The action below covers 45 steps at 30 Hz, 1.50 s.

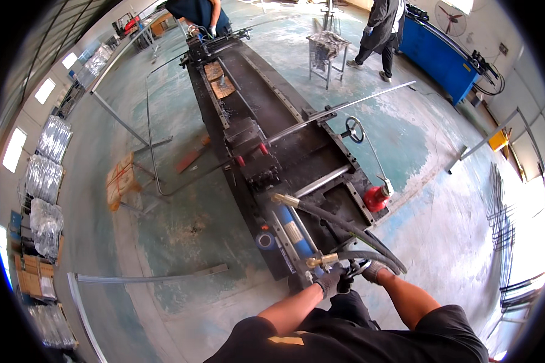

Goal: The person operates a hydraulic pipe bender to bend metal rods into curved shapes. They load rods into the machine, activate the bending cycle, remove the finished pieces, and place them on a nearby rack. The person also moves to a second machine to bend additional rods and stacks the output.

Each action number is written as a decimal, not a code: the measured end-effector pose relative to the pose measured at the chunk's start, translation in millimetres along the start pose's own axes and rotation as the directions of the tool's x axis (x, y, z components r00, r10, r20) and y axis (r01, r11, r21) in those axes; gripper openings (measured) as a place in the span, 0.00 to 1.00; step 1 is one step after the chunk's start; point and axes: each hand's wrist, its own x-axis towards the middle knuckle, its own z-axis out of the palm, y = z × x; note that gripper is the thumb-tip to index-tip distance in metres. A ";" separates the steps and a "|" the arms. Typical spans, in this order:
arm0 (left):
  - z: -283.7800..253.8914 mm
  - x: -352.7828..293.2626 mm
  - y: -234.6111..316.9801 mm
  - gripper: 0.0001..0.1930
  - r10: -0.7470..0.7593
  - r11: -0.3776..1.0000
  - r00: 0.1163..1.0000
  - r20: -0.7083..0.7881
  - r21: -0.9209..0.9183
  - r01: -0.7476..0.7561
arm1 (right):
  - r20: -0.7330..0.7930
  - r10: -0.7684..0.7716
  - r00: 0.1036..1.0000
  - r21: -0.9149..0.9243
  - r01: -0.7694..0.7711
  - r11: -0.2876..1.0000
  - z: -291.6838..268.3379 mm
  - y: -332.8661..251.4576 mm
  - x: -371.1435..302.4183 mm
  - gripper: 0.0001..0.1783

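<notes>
Both my hands wear dark grey gloves and are at the near end of a long dark steel machine bench (303, 103). My left hand (329, 283) is closed at a cluster of dark and silver parts below a brass hose fitting (322, 261); what it grips is hidden. Just to its right, my right hand (375, 271) is curled beside a silver curved part (358, 267), its fingers partly covered. Thick black hoses (369, 257) loop over the hands. Beyond them lies a blue hydraulic cylinder (295, 230). A long metal bar (345, 107) crosses the bench.
A red canister (376, 198) and a handwheel (355, 129) are on the bench's right side. A person (203, 15) leans over its far end; another person (381, 33) stands near a blue machine (433, 54). Metal frames (145, 278) stand left; wrapped bundles (44, 175) line the wall.
</notes>
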 end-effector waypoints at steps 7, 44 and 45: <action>19.1 14.8 21.9 0.09 0.074 0.976 0.994 0.086 0.197 -0.090 | 0.154 -0.052 0.987 -0.522 0.126 0.844 4.8 -4.5 0.6 0.14; 37.3 -4.6 11.7 0.10 -0.022 0.986 0.998 -0.054 -0.168 0.013 | -0.088 0.127 0.988 0.368 -0.086 0.926 19.3 48.3 -6.7 0.18; 38.5 -8.0 13.6 0.09 -0.010 0.987 0.999 -0.038 -0.159 0.003 | -0.094 0.126 0.988 0.378 -0.082 0.922 17.2 46.7 -5.7 0.18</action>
